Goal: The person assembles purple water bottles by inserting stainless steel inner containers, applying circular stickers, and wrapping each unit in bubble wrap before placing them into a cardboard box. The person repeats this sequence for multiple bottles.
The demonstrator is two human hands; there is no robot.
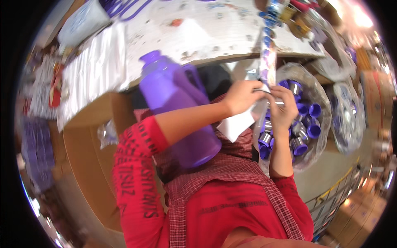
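Observation:
My left hand (244, 98) and my right hand (284, 108) meet at the right of my lap, fingers pinched. Between them is the end of a small white paper piece (261, 88). A larger white sheet (236, 125) hangs below my left hand. Just beyond the fingers, a long shiny strip with coloured prints (268, 62) runs up onto the table; whether the paper joins it I cannot tell. Across my lap, tilted, lies a purple plastic jug (175, 89) with a spout and a side handle, my left forearm passing over it.
A clear plastic bag (318, 144) of purple and silver cups stands right of my right hand. An open cardboard box (89, 165) sits at my left. Ahead is a stained white table (165, 39), with white plastic sleeves (97, 58) at its left and jars (297, 27) at its right.

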